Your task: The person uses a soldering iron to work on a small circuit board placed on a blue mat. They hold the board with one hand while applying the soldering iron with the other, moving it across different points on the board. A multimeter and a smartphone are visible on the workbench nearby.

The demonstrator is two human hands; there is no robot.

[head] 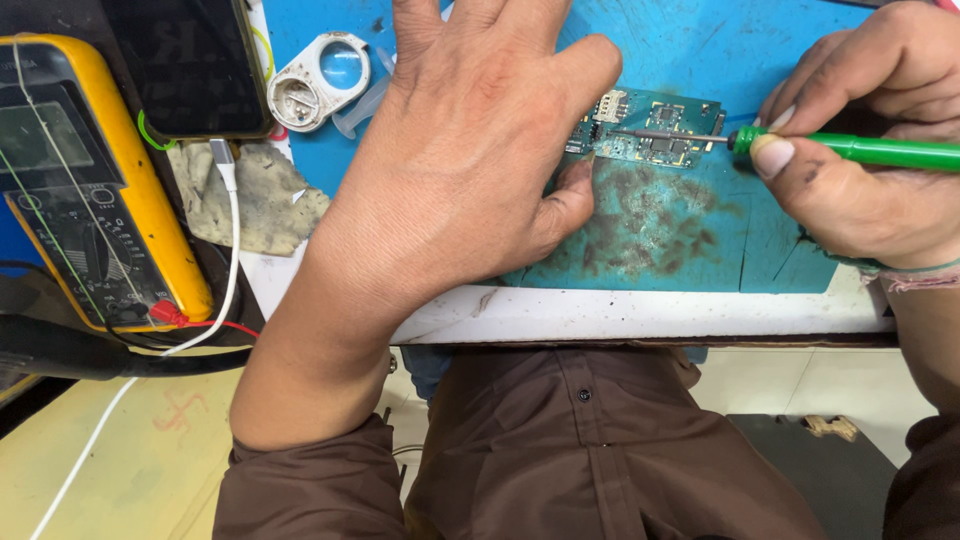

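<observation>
A small green circuit board lies on a blue work mat. My left hand rests on the mat with fingers spread, its thumb tip pressing against the board's left lower edge. My right hand grips a green-handled soldering iron. The iron's thin metal tip reaches left across the board and touches it near the middle. Part of the board is hidden under my left hand.
A yellow multimeter with red and black leads sits at the left. A dark phone with a white cable, a grey rag and a white magnifier loupe lie behind it. The white table edge runs below the mat.
</observation>
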